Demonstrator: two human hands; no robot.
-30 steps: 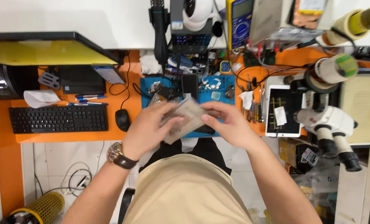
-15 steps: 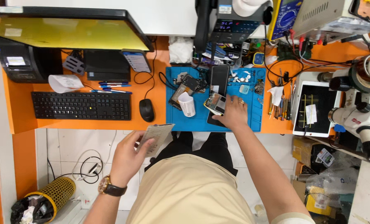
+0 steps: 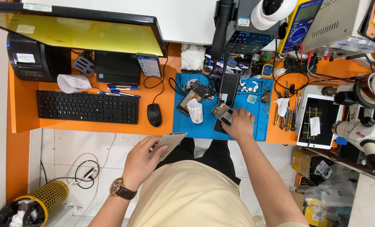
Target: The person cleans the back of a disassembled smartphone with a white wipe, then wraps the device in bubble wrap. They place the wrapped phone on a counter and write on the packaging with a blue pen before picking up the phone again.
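My left hand (image 3: 142,161) holds a thin grey flat panel (image 3: 169,141) below the desk's front edge, over my lap. My right hand (image 3: 238,122) rests on the blue work mat (image 3: 204,126), its fingers on an opened phone (image 3: 222,113) with bare electronics showing. A dark phone (image 3: 229,90) lies face up just behind it. Another opened device (image 3: 191,97) and a small white roll (image 3: 195,111) lie to the left on the mat. A watch sits on my left wrist.
An orange desk (image 3: 164,101) carries a black keyboard (image 3: 87,106), a mouse (image 3: 154,114), a monitor (image 3: 74,29), a label printer (image 3: 27,59), a tablet (image 3: 318,121) and a microscope (image 3: 364,134). Meters and a power supply stand behind. A yellow mesh bin (image 3: 36,206) is on the floor.
My hands have parted: the left one dropped toward my lap with the grey panel, and the right one reached onto the mat to the opened phone. The view shifted to the right.
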